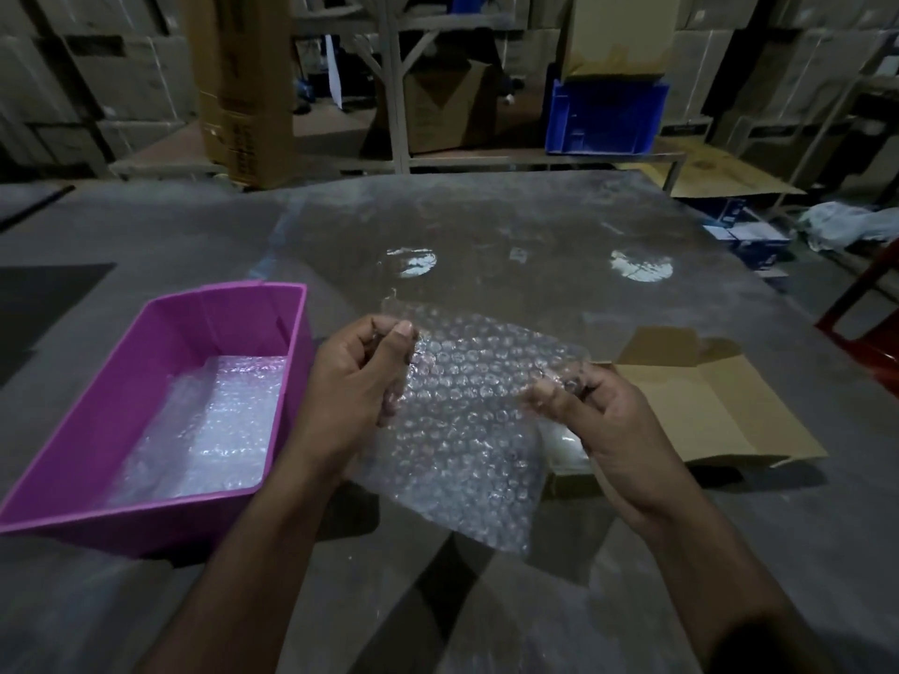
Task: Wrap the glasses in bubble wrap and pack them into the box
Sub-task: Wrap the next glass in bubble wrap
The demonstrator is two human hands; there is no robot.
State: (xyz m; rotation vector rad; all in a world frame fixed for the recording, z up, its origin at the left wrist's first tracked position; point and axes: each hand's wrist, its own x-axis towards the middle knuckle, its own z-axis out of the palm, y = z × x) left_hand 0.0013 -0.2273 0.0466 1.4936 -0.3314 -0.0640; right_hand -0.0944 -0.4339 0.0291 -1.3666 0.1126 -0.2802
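Left hand [357,381] and right hand [596,420] both pinched shut on a bubble wrap sheet [467,420], held above the bench [535,221] between purple bin [87,449] and open cardboard box [700,406] near the front edge

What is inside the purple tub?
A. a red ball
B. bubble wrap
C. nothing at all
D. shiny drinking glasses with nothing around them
B: the purple tub on the left holds crinkly bubble wrap lying along its bottom, while both hands hold a separate bubble wrap sheet in the middle of the table.
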